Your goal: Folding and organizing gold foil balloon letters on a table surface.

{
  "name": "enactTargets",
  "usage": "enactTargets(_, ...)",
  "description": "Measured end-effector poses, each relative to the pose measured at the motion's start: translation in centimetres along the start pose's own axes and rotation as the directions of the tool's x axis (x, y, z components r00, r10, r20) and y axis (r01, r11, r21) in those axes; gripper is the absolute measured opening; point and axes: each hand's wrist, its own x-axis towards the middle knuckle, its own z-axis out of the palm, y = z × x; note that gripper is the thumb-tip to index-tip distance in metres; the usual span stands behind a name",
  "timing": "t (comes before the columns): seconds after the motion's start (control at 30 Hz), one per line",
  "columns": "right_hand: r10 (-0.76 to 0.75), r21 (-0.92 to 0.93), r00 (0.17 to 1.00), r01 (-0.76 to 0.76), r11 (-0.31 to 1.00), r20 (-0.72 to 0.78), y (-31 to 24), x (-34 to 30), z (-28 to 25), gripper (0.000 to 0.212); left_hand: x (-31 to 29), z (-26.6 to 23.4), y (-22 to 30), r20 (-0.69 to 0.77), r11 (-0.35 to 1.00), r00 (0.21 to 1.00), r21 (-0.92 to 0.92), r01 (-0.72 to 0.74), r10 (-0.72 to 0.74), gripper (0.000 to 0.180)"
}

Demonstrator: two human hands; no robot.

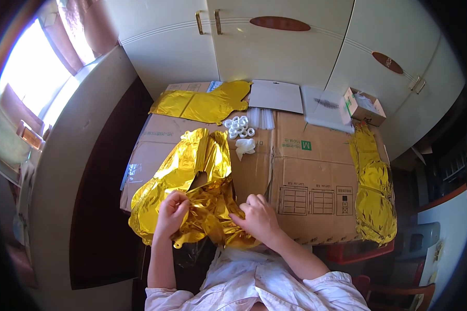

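Observation:
A shiny gold foil balloon (184,160), flat and crumpled toward its near end, lies over the near left part of the cardboard. My left hand (172,213) is closed, pinching the foil between thumb and fingers. On the other side of the crumpled part, my right hand (257,217) has its fingers curled with the thumb against the foil's edge. Its grip is partly hidden. Beyond the balloon sit several small white rolls (238,124) and a crumpled white tissue (245,147).
Flattened cardboard (311,171) covers the table. More gold foil lies at the back left (202,103) and along the right edge (373,192). At the back are clear strips (262,118), a pale card (276,96), a clear plastic bag (324,109) and a small box (353,107). Cabinets (275,52) stand behind.

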Motion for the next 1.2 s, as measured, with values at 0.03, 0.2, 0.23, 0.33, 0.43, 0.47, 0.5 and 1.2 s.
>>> enactTargets(0.03,0.04,0.013,0.994,-0.041,0.999,0.101,-0.3,0.5,-0.4,0.031,-0.2,0.4,0.3,0.011,1.0,1.0,0.007,-0.01,0.01,0.005)
enactTargets(0.2,0.142,0.055,0.97,-0.155,0.986,0.196,-1.5,2.3,-0.7,0.032,-0.9,1.7,2.3,0.04,0.954,0.988,0.257,-0.154,0.149,0.004)
enactTargets(0.23,0.12,0.042,0.98,-0.128,0.991,0.16,-1.3,2.3,-0.3,0.032,-1.1,2.0,2.9,0.045,0.951,0.988,0.269,-0.154,0.148,0.004)
enactTargets(0.33,0.094,0.062,0.989,-0.102,0.993,0.111,0.0,2.9,0.6,0.031,-1.5,2.5,3.2,0.055,0.936,0.985,0.307,-0.172,0.163,0.006)
enactTargets(0.43,0.195,0.228,0.959,-0.241,0.943,0.207,1.5,3.9,2.2,0.035,-1.7,2.7,3.7,0.098,0.924,0.981,0.331,-0.19,0.167,0.005)
enactTargets(0.47,0.221,0.284,0.952,-0.275,0.919,0.21,2.1,4.1,3.1,0.037,-1.8,2.9,3.6,0.104,0.922,0.98,0.334,-0.195,0.17,0.005)
enactTargets(0.5,0.244,0.34,0.946,-0.305,0.889,0.212,2.6,4.4,4.0,0.04,-1.8,3.0,3.6,0.109,0.919,0.978,0.34,-0.202,0.175,0.005)
enactTargets(1.2,0.543,0.498,0.828,-0.532,0.685,0.139,5.4,12.6,8.0,0.048,-2.1,3.9,4.4,0.267,0.802,0.9,0.415,-0.43,0.345,0.01)
